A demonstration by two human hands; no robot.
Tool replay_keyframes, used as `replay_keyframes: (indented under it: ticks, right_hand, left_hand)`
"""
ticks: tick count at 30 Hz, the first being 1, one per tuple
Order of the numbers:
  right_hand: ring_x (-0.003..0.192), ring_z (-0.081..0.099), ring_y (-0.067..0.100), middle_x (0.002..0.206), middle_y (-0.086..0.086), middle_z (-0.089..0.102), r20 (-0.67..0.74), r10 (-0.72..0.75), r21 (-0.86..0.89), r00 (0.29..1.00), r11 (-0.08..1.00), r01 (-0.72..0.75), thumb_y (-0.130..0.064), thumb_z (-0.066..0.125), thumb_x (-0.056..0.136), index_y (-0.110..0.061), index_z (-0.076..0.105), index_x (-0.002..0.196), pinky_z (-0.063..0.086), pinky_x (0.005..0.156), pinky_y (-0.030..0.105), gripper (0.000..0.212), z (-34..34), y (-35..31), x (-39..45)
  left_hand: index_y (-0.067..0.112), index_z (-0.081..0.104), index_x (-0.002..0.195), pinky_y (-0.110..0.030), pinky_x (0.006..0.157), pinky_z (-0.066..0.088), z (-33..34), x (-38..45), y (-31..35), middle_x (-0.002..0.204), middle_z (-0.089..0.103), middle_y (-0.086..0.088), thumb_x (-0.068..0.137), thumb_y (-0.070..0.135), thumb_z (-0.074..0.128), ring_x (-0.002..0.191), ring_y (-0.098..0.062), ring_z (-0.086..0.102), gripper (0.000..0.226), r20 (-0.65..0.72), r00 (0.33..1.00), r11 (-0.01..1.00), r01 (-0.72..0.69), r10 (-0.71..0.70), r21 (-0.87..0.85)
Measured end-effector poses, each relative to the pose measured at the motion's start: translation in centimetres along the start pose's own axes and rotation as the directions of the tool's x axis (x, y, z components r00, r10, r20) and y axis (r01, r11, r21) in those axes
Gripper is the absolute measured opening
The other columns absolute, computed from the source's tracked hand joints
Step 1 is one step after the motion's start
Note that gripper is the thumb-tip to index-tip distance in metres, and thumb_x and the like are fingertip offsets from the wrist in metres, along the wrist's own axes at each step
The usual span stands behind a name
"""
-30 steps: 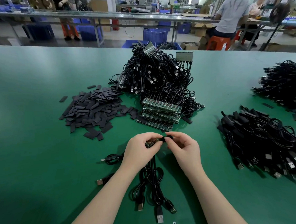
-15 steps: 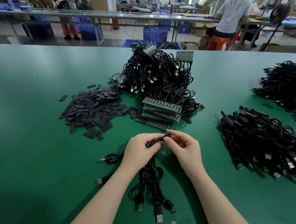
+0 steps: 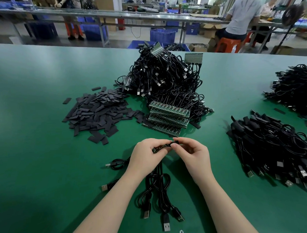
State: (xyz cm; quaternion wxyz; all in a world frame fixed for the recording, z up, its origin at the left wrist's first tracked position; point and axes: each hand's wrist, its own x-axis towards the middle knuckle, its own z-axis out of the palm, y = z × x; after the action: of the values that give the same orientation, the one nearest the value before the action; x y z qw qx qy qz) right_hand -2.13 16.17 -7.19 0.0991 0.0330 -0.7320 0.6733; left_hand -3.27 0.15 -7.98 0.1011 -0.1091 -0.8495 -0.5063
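My left hand (image 3: 147,156) grips a small green circuit board (image 3: 159,149) low in the middle of the green table (image 3: 37,155). My right hand (image 3: 192,153) pinches a short black sleeve (image 3: 174,142) at the board's right end. Black USB cables (image 3: 158,191) hang from the board toward me and lie between my forearms, their plugs near the table's front edge. Much of the board is hidden by my fingers.
Beyond my hands lie a stack of green board strips (image 3: 168,115), a big heap of black cables (image 3: 163,77) and a pile of flat black sleeves (image 3: 98,113). More cable piles (image 3: 272,147) lie at the right. People sit at far benches.
The right hand's fingers shifted slightly on the black sleeve at the board's end. Both hands stay in nearly the same place.
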Motion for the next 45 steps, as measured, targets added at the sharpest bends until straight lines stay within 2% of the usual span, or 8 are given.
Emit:
replay_keyframes:
  ticks: [5,11,18,23,32,36,42,45]
  right_hand:
    - [0.069,0.065,0.004,0.080,-0.008,0.076,-0.001,0.000,0.001,1.000,1.000,0.000,-0.008,0.080,0.080,-0.032,0.076,0.084,0.051,0.066,0.013,0.025,0.03,0.00,0.03]
    - [0.068,0.063,0.008,0.082,-0.005,0.076,0.006,0.010,0.004,1.000,1.000,-0.010,-0.011,0.082,0.079,-0.040,0.076,0.086,0.052,0.067,0.016,0.031,-0.02,0.19,0.11]
    - [0.062,0.049,0.009,0.067,-0.001,0.063,0.039,0.026,-0.079,0.999,0.997,-0.023,-0.021,0.083,0.079,-0.043,0.077,0.088,0.044,0.060,0.022,0.025,0.01,0.78,0.16]
    - [0.069,0.062,0.015,0.077,0.001,0.074,0.028,0.001,-0.069,1.000,0.998,0.001,-0.016,0.083,0.078,-0.041,0.077,0.081,0.051,0.068,0.027,0.026,0.15,0.61,0.10]
    - [0.077,0.070,0.005,0.081,-0.009,0.077,-0.001,0.052,-0.024,0.999,0.998,-0.052,-0.012,0.082,0.079,-0.032,0.079,0.078,0.051,0.071,0.013,0.020,-0.01,0.57,0.27]
    - [0.075,0.069,0.006,0.082,-0.001,0.078,-0.073,0.139,0.108,0.988,0.985,-0.130,-0.013,0.081,0.080,-0.026,0.079,0.077,0.055,0.071,0.017,0.014,-0.34,0.63,0.52]
    - [0.072,0.069,0.006,0.080,0.000,0.077,-0.078,0.157,0.201,0.985,0.970,-0.139,-0.008,0.074,0.086,-0.016,0.074,0.085,0.055,0.069,0.017,0.008,-0.38,0.77,0.62]
    - [0.073,0.069,0.007,0.082,0.002,0.077,-0.070,0.155,0.191,0.985,0.972,-0.139,-0.010,0.074,0.086,-0.016,0.074,0.088,0.056,0.071,0.019,0.007,-0.41,0.91,0.65]
  left_hand:
    - [0.060,0.061,0.101,-0.009,0.078,0.048,-0.07,0.01,0.08,0.095,0.063,0.040,0.074,0.062,0.057,0.093,0.011,0.061,0.027,-0.004,1.000,1.000,-0.013,0.013,0.022]
    - [0.059,0.061,0.102,-0.012,0.079,0.050,-0.05,0.02,0.08,0.096,0.064,0.039,0.076,0.060,0.058,0.093,0.011,0.061,0.026,-0.001,1.000,1.000,-0.007,0.007,0.015]
    - [0.058,0.061,0.101,-0.007,0.078,0.046,-0.12,0.02,0.14,0.095,0.063,0.040,0.076,0.049,0.059,0.092,0.011,0.061,0.027,0.010,1.000,1.000,-0.011,0.011,0.008]
    - [0.056,0.059,0.098,-0.013,0.079,0.049,-0.05,0.12,0.10,0.095,0.064,0.037,0.075,0.047,0.059,0.091,0.008,0.062,0.024,0.004,1.000,1.000,-0.015,0.015,0.027]
    - [0.058,0.062,0.096,-0.015,0.081,0.049,-0.14,0.02,0.24,0.096,0.065,0.036,0.076,0.049,0.062,0.092,0.010,0.061,0.022,0.016,1.000,1.000,0.012,-0.012,0.022]
    - [0.066,0.059,0.094,-0.004,0.074,0.043,-0.29,-0.21,0.08,0.089,0.063,0.036,0.073,0.044,0.074,0.089,0.010,0.060,0.034,0.006,0.999,0.998,0.052,-0.052,0.037]
    - [0.051,0.066,0.080,-0.008,0.071,0.047,-0.08,-0.31,-0.01,0.085,0.065,0.033,0.075,0.037,0.078,0.082,0.008,0.061,0.019,-0.045,0.996,0.994,0.075,-0.072,0.084]
    - [0.043,0.073,0.088,-0.015,0.074,0.050,-0.06,-0.34,0.17,0.086,0.067,0.027,0.078,0.037,0.076,0.084,0.007,0.061,0.013,-0.051,0.999,0.989,0.021,-0.014,0.148]
